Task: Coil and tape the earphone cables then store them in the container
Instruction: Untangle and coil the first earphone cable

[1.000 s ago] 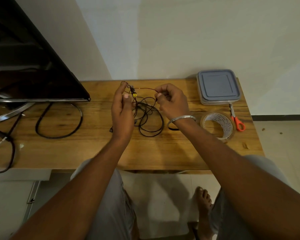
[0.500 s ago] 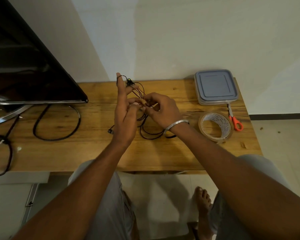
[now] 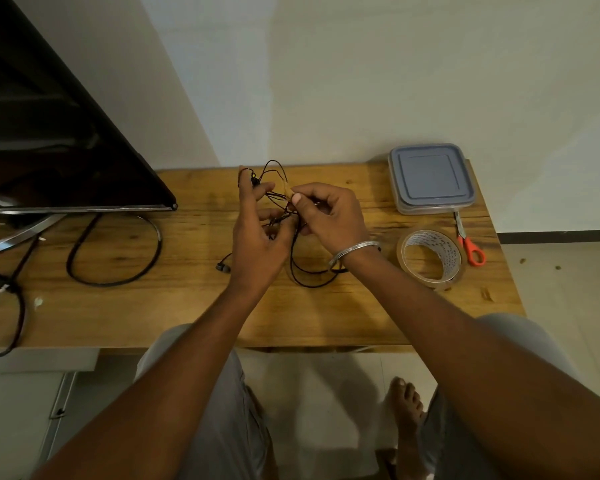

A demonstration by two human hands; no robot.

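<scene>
A thin black earphone cable (image 3: 305, 275) hangs in loops between my hands above the wooden table (image 3: 187, 306). My left hand (image 3: 257, 244) stands upright with the cable looped over its raised fingers and its thumb holding strands. My right hand (image 3: 329, 216) pinches the cable near its top between thumb and forefinger. One earbud (image 3: 223, 267) lies on the table left of my left wrist. A roll of clear tape (image 3: 430, 258) lies to the right. The lidded grey container (image 3: 430, 178) sits shut at the back right.
Orange-handled scissors (image 3: 470, 245) lie between the tape roll and the table's right edge. A black TV screen (image 3: 49, 150) stands at the left, with a thick black power cable (image 3: 115, 251) looped on the table below it. My bare foot is on the floor under the table.
My right hand has moved in from apart to meet my left hand and then risen a little, drawing the cable round my left fingers. Less loose cable lies on the table.
</scene>
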